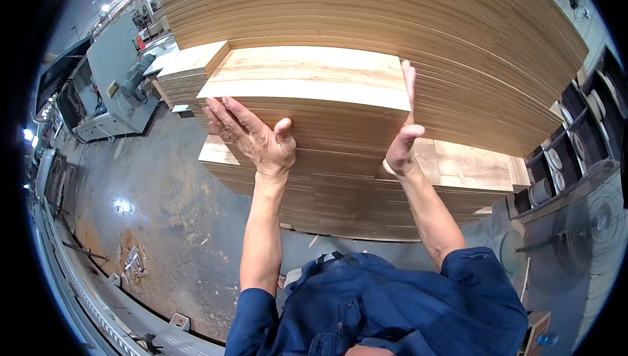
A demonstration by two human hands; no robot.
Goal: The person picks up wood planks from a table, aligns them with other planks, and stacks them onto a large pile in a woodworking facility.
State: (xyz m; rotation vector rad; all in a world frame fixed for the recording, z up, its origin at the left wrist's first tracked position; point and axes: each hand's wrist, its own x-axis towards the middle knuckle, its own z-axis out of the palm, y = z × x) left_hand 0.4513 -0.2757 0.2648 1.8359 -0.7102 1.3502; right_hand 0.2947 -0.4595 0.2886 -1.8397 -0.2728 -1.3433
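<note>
A stack of light wood boards (307, 75) stands in front of me, its pale grained top board facing up and its layered front edges in shadow. My left hand (258, 140) lies against the front of this stack near its left corner, fingers stretched and thumb apart. At the right end, my right hand (402, 143) is upright with its palm against the boards and its fingers straight. Neither hand is wrapped round a board; part of the right hand's fingers is hidden by the stack's corner.
A much taller wall of stacked boards (366, 9) rises behind. Lower boards (474, 163) spread to the right, and a short stack (190, 68) adjoins on the left. A grey machine (121, 81) stands far left, a fan (589, 225) at right, beside dark shelves (556, 169). Scraps (134, 261) litter the floor.
</note>
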